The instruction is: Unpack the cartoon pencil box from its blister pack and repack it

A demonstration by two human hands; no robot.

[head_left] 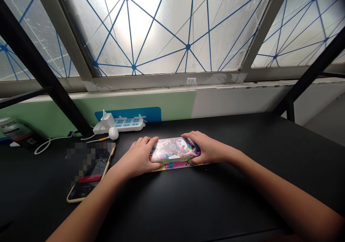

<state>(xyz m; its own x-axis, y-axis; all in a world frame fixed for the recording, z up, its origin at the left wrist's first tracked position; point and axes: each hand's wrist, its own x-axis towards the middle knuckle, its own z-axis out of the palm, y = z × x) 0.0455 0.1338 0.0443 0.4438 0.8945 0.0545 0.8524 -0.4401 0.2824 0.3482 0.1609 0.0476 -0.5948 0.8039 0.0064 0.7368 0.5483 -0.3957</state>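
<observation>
Case (167, 150), glossy, oblong, multicoloured, held at both ends.
Left hand (138, 156) and right hand (208, 147) clasp it, fingers parted around its ends, over a flat pink-printed piece (175, 165) on the matte black desk (188, 206).

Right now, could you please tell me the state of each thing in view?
Colourful case, looks closed, held at both ends
Left hand, gripping the case's left end
Right hand, gripping its right end
Phone, face up, screen lit
Power strip, white adapter plugged in
Bottle, seems capped
Window, seems shut
</observation>
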